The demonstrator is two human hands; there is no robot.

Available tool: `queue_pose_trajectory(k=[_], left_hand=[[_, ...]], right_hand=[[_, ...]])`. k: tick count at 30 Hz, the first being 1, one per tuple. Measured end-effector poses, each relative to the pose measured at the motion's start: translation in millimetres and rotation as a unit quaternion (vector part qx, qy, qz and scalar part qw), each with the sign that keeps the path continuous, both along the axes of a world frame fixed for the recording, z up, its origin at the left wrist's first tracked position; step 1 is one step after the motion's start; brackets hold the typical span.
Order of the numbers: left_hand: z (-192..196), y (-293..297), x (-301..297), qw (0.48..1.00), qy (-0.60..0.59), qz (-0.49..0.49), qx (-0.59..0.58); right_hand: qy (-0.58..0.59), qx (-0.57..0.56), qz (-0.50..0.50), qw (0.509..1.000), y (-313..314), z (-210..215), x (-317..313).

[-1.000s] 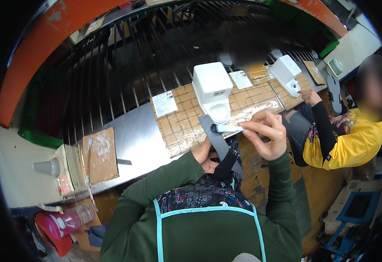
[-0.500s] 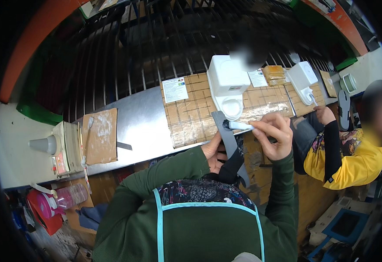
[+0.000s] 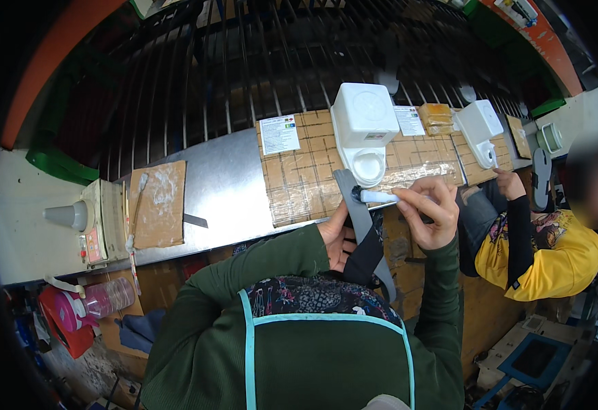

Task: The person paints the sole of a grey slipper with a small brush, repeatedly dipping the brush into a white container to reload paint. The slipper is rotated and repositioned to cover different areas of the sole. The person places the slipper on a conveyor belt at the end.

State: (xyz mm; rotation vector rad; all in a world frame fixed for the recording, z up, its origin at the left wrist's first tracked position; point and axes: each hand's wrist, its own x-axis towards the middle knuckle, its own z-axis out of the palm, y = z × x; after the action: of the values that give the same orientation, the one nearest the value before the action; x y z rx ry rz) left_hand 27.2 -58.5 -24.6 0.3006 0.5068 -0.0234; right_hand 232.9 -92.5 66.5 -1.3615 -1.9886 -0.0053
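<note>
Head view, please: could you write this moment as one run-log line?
left hand: holds grey strap | right hand: holds white pen-like tool, tip at strap | behind: white dispenser on taped cardboard

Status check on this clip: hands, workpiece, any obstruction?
Left hand grips grey strap. Right hand pinches white pen-like tool, tip at strap. White container just behind; nothing between.

grey strap (image 3: 362,219) | white tube (image 3: 379,197) | green sleeves (image 3: 244,273) | white dispenser (image 3: 364,123)
</note>
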Motion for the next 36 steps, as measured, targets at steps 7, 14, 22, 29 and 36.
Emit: queue_pose_trajectory(k=[7, 14, 22, 29, 36], left_hand=[[-0.7, -0.4, -1.0, 1.0, 0.025, -0.006, -0.007], [8.1, -3.5, 0.4, 0.999, 0.037, 0.023, 0.006], [10.3, -2.4, -2.3, 1.0, 0.018, 0.023, -0.006], [12.8, -1.9, -3.7, 1.0, 0.011, 0.015, 0.006], [-5.1, 1.4, -5.1, 0.998, -0.009, 0.007, -0.059]], right_hand=[[-0.006, 0.019, 0.001, 1.0, -1.5, -10.3, -2.3], [0.002, 0.019, 0.003, 1.0, -0.8, -21.1, -0.9], [-0.003, 0.022, 0.007, 1.0, -0.5, -30.0, 0.3], [-0.01, 0.022, 0.007, 1.0, -3.0, -33.4, 1.0], [-0.036, 0.039, 0.002, 0.999, -5.9, -34.2, 0.3]])
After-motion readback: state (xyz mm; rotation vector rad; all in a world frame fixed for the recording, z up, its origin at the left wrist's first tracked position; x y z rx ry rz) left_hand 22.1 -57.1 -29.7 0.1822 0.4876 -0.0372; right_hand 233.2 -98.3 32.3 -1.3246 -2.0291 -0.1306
